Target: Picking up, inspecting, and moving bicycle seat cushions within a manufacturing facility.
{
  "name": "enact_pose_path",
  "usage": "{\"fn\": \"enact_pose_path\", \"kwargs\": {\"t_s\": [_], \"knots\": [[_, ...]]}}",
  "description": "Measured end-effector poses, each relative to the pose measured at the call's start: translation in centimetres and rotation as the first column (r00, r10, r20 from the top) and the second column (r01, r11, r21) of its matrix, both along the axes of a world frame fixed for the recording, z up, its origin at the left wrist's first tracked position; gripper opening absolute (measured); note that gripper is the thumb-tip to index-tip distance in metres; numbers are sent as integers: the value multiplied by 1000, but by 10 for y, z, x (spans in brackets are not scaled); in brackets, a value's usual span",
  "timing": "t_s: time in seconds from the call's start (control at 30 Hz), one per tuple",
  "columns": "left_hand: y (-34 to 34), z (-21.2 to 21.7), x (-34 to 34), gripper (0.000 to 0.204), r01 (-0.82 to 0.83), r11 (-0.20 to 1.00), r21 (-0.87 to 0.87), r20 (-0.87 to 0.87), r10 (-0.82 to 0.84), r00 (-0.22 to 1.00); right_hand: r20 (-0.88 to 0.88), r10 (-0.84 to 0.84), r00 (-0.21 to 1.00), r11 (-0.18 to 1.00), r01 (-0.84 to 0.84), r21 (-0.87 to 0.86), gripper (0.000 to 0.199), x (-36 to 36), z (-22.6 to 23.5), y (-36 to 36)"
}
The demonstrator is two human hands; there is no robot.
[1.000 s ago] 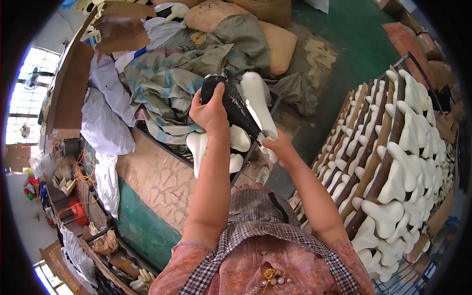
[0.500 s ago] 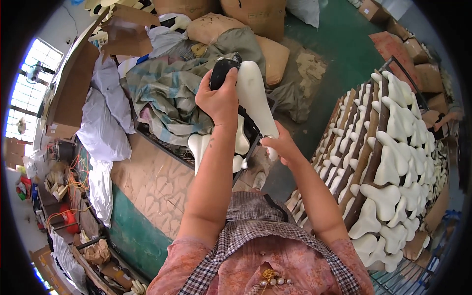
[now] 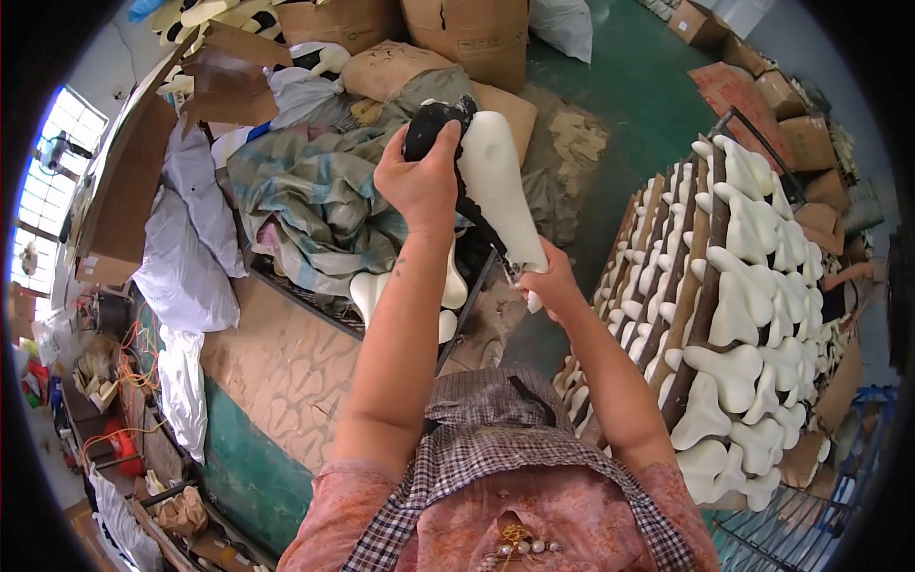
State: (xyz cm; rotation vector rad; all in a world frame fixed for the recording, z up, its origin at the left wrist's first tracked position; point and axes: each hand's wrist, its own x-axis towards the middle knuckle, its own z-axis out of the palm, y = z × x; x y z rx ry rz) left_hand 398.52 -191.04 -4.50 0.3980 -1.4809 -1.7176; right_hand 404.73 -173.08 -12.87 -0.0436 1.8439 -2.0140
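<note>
White shoe form point(image 3: 500, 186) was held up in the air, its long side slanting from the left hand point(image 3: 419, 181), clamped on a black pad point(image 3: 429, 119) at the top, down to the right hand point(image 3: 548, 284) pinching its bottom tip.

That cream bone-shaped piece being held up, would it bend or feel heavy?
Probably stiff: the cream piece keeps its shape though the right hand holds only its narrow end. Likely light, since the left hand steadies it easily. Its smooth surface might be slippery.
</note>
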Motion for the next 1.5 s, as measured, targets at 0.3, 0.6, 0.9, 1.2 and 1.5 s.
{"fn": "enact_pose_path", "kwargs": {"t_s": [0.3, 0.6, 0.9, 1.2, 1.5], "knots": [[52, -7, -94, 31, 47, 997, 65, -35, -45, 998, -71, -1, 997, 998, -3, -68, 58, -88, -15, 44], [144, -6, -294, 23, 195, 979, 64, -100, -188, 977, -409, -181, 894, 967, 237, 90, 55, -268, -16, 140], [228, 3, -499, 21, 292, 950, 108, -172, -272, 947, 91, 153, 984, 948, -121, -293, 61, -479, 12, 236], [328, 33, -754, 23, 293, 954, 64, -226, -272, 935, -157, -56, 986, 998, 58, 8, 60, -733, 20, 315], [444, 49, -1017, 21, 443, 753, 486, -141, -433, 890, 36, -88, 995, 945, 95, -314, 48, -957, 36, 466]]}}
